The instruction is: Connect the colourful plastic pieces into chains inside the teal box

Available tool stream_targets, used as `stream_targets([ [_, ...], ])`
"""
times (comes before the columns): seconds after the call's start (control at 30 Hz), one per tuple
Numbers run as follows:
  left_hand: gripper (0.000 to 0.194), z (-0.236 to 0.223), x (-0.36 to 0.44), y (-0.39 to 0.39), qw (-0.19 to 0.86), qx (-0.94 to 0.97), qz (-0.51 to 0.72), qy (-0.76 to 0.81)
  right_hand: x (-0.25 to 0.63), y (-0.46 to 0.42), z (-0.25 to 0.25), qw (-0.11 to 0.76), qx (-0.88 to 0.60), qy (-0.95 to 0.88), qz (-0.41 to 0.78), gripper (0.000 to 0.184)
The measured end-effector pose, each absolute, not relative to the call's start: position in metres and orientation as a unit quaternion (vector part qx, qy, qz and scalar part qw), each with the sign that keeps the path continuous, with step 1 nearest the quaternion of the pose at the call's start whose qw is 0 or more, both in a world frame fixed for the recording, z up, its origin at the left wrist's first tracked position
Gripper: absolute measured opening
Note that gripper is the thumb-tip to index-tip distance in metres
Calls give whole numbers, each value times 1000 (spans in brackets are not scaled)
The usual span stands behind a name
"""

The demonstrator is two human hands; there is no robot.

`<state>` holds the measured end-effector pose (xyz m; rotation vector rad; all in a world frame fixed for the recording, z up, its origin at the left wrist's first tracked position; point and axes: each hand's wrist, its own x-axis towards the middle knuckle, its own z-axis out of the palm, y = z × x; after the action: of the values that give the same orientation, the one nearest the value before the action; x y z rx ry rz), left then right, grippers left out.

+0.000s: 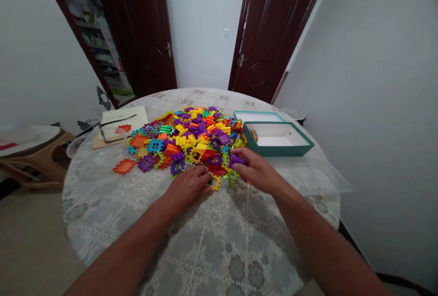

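A heap of colourful plastic building pieces [191, 138] lies in the middle of a round table [212, 241] covered by a patterned cloth. My left hand [189, 185] rests palm down at the heap's near edge, fingers curled at a yellow ring-shaped piece [215, 182]. My right hand [255, 168] is beside it on the right, thumb and fingers pinched on a purple piece [236, 160]. An orange flat piece [124, 166] lies apart at the left.
A teal box [278, 138] with a white inside stands open at the right of the heap, its lid behind it. A notebook [119, 122] lies at the far left. Clear plastic sheet [315, 175] lies at the right edge. A wooden stool [37, 154] stands left of the table.
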<state>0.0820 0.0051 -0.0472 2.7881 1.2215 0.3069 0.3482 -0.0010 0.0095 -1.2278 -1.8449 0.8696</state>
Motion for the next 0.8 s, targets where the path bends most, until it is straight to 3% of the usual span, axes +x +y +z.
stream_targets([
  [0.1, 16, -52, 76, 9, 33, 920, 109, 375, 378, 50, 33, 340, -521, -677, 394, 18],
  [0.2, 21, -55, 74, 12, 40, 914, 137, 381, 398, 108, 52, 421, -574, -599, 368, 19],
  [0.3, 26, -58, 72, 15, 57, 900, 179, 392, 408, 153, 65, 523, -603, -504, 329, 33],
  [0.4, 26, -61, 68, 19, 78, 878, 252, 399, 411, 170, 67, 558, -623, -471, 280, 50],
  [0.57, 28, -53, 62, 20, 67, 849, 355, 386, 384, 116, 46, 506, -591, -589, 220, 33],
  [0.8, 34, -40, 72, 8, 128, 865, 311, 373, 296, -10, -9, 375, -461, -781, 190, 28],
])
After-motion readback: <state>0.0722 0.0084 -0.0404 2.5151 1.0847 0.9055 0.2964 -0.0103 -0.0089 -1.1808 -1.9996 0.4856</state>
